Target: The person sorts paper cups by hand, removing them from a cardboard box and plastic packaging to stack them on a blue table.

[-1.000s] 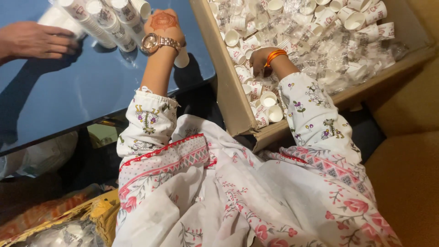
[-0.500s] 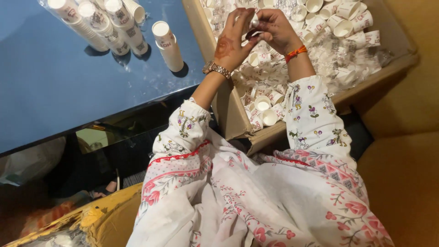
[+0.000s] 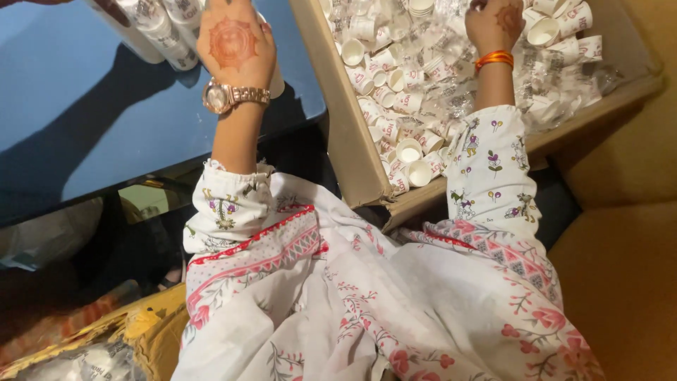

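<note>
- Left hand [image 3: 235, 44], fingers curled over a lying stack of white paper cups [image 3: 156, 29] on the glossy blue table [image 3: 84, 120], stack's long axis running ten-to-four.
- Right hand [image 3: 496, 25] dips into the cardboard box [image 3: 345, 134] of loose small white paper cups [image 3: 395, 92] at one o'clock; grip unclear.

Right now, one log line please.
left hand: on stacked white paper cups, blue table | right hand: in cardboard box of loose cups

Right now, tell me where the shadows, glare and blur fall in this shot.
Head view: left hand casts a dark shadow on the blue table; clear wrap in the box glints among the cups; the lower left corner is dim and soft.
</note>
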